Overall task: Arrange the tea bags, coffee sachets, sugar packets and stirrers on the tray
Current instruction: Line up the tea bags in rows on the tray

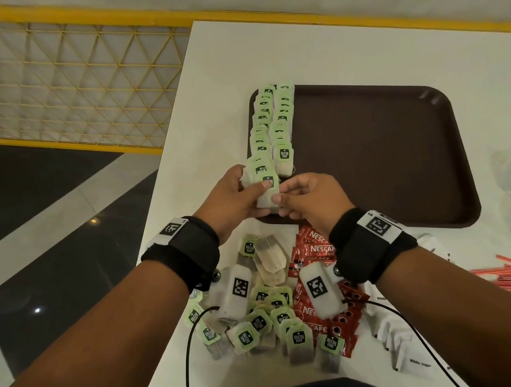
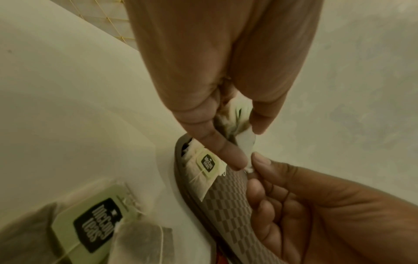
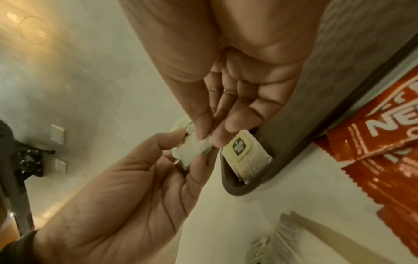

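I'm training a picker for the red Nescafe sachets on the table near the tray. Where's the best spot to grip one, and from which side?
Take a Nescafe sachet by its crimped short end, pinching from above. They lie flat and overlapping on the table, so only the thin edges give purchase; probably come from the tray side, where the top sachet's end is exposed.

Head cam looks steeply down from above both forearms, wide, taking in the table (image 1: 358, 45) beyond the hands. Left wrist cam sits under the left hand (image 2: 214, 80), v. close, looking along the palm to the fingertips; right hand (image 2: 316, 214) enters from its lower right. Right wrist cam does the same under its own palm, w/ the other hand coming in lower left. All three share the tray (image 1: 391, 156) corner just past the fingertips; wrist views are soft, prob. motion blur.
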The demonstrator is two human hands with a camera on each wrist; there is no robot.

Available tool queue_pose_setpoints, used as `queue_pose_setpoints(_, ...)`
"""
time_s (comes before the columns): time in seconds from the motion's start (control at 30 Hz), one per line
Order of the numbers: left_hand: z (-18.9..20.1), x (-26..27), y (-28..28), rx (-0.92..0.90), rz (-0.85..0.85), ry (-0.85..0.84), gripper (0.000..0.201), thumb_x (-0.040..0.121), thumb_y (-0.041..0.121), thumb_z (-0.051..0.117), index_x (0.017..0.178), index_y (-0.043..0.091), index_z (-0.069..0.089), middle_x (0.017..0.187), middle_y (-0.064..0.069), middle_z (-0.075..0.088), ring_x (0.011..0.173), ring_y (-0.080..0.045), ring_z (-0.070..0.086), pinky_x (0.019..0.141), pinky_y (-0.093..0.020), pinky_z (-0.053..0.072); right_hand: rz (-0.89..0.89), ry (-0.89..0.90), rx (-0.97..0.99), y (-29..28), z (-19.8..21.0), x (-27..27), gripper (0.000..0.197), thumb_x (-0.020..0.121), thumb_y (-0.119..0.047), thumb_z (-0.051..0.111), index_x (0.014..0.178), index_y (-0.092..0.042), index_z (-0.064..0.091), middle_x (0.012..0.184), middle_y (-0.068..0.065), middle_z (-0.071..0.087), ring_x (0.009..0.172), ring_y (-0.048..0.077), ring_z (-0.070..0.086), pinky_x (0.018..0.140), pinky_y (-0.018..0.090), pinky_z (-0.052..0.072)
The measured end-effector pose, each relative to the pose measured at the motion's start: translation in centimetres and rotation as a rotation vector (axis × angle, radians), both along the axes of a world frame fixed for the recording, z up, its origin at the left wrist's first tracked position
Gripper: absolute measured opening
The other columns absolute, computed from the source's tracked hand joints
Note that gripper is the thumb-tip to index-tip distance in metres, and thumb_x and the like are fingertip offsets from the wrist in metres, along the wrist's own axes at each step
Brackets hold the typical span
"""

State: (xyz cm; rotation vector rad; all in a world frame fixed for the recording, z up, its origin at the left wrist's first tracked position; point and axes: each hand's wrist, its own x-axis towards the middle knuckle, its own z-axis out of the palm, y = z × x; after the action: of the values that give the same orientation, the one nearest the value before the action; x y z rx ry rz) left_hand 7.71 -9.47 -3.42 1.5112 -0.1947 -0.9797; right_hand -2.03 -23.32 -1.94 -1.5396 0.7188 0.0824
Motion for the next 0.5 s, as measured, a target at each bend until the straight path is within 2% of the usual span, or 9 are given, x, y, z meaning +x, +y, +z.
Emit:
queue_pose_setpoints(0.1, 0.0, 0.1, -0.4, -0.008, 0.019, 0.072, 0.031, 0.101, 0.013, 0.049, 0.131, 0.007, 0.047, 0.123, -0.014, 0.066, 0.103, -0.03, 0.069, 0.078, -0.032, 0.06, -0.008, 0.001, 0.021, -0.5, -0.3, 0.1, 0.008, 0.085, -0.01, 0.073, 0.091, -0.008, 0.068, 0.076, 0.008, 0.068, 0.064, 0.012, 0.064, 0.06, 0.022, 0.051)
queue_pose_setpoints(0.2, -0.1, 0.4, -0.6, -0.02, 0.019, 0.045, 0.033, 0.1, 0.013, 0.053, 0.132, 0.006, 0.048, 0.125, -0.014, 0.066, 0.11, -0.035, 0.066, 0.086, -0.042, 0.059, -0.018, -0.001, 0.038, -1.0, -0.5, 0.3, 0.01, 0.086, -0.01, 0.071, 0.094, -0.004, 0.067, 0.079, 0.01, 0.067, 0.066, 0.014, 0.064, 0.061, 0.022, 0.051)
queue_pose_setpoints(0.33, 0.2, 0.9, -0.8, -0.059, 0.038, 0.019, 0.038, 0.096, 0.013, 0.06, 0.133, 0.006, 0.05, 0.124, -0.013, 0.067, 0.108, -0.029, 0.068, 0.075, -0.031, 0.059, -0.015, -0.001, 0.11, -1.8, -0.7, 0.8, 0.02, 0.088, -0.007, 0.069, 0.104, 0.004, 0.065, 0.085, 0.012, 0.066, 0.069, 0.015, 0.064, 0.066, 0.025, 0.051)
queue_pose_setpoints(0.5, 0.1, 1.6, -0.9, -0.065, 0.079, -0.005, 0.036, 0.097, 0.016, 0.059, 0.131, 0.006, 0.05, 0.123, -0.01, 0.068, 0.106, -0.026, 0.07, 0.076, -0.029, 0.058, -0.005, 0.004, 0.117, -3.0, -1.0, 1.2, 0.021, 0.089, -0.006, 0.067, 0.107, 0.004, 0.062, 0.084, 0.01, 0.067, 0.065, 0.011, 0.064, 0.061, 0.021, 0.051)
